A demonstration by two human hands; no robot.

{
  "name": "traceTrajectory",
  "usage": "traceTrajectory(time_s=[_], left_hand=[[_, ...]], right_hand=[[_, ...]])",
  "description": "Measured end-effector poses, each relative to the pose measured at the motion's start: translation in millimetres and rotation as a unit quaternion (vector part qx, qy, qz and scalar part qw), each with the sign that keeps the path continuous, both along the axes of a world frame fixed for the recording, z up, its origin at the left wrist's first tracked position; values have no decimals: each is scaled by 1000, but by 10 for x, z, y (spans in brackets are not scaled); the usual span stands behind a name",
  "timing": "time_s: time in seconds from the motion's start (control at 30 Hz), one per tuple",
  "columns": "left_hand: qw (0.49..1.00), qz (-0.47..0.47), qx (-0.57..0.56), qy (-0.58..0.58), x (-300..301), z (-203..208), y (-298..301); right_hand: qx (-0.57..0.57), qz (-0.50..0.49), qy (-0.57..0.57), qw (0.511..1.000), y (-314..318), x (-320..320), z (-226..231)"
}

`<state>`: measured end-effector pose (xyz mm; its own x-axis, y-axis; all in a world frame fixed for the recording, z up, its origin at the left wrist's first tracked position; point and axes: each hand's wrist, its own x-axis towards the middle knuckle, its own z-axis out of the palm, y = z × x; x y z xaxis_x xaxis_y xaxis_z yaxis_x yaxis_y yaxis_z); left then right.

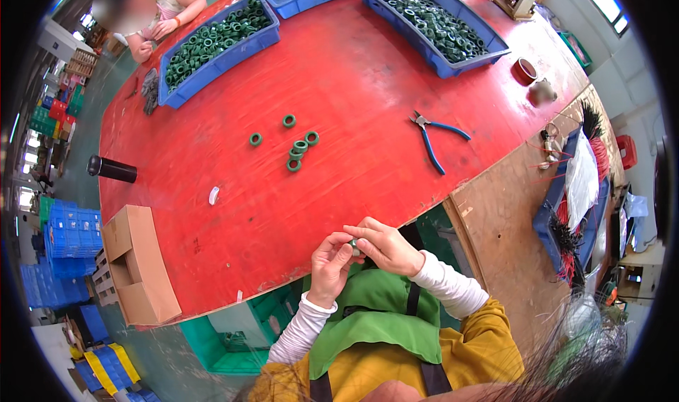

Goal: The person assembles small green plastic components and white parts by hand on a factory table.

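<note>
At the near edge of the red table, my left hand (329, 269) and my right hand (387, 247) meet in front of my green apron. Both are closed, fingertips together around a small green ring (354, 246). Fingers cover most of this ring, so little of its surface shows. Farther out on the tabletop lie several loose green rings (255, 140), some of them touching or overlapping. Diagonal cutting pliers (433, 137) with blue handles rest to the right of these, jaws pointing away from me.
Blue trays (240, 54) (456, 67) heaped with green rings stand at the far side. A person (166, 13) sits at far left. A black bottle (113, 169) and cardboard box (159, 278) are on the left. A bin with wires (544, 222) is at right; a green crate (205, 342) is below the table.
</note>
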<state>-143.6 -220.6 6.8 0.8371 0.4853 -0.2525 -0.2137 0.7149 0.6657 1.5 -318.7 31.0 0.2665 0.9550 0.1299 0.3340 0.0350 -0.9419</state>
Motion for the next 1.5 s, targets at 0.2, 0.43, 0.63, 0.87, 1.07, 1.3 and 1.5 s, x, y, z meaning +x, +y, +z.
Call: traceTrajectory(time_s=[0.2, 0.43, 0.63, 0.87, 1.07, 1.3, 1.5], left_hand=[[999, -3, -40, 13, -14, -2, -28], [997, 57, -41, 16, 80, -13, -15], [998, 60, -5, 28, 113, 28, -47], [997, 70, -31, 18, 156, 93, -80], [992, 103, -74, 21, 217, 76, 4], [992, 106, -59, 27, 225, 79, 21], [994, 91, 15, 53, 184, 158, -39]], right_hand=[[70, -59, -54, 994, 44, -51, -56], [111, -98, -192, 970, -19, 29, 125], [184, -98, -306, 929, 34, -34, 7], [223, -120, -305, 918, -25, -51, 39], [279, -125, -344, 888, -31, -13, 282], [211, -94, -169, 958, -2, -76, 105], [207, -139, -153, 956, -34, 22, 189]])
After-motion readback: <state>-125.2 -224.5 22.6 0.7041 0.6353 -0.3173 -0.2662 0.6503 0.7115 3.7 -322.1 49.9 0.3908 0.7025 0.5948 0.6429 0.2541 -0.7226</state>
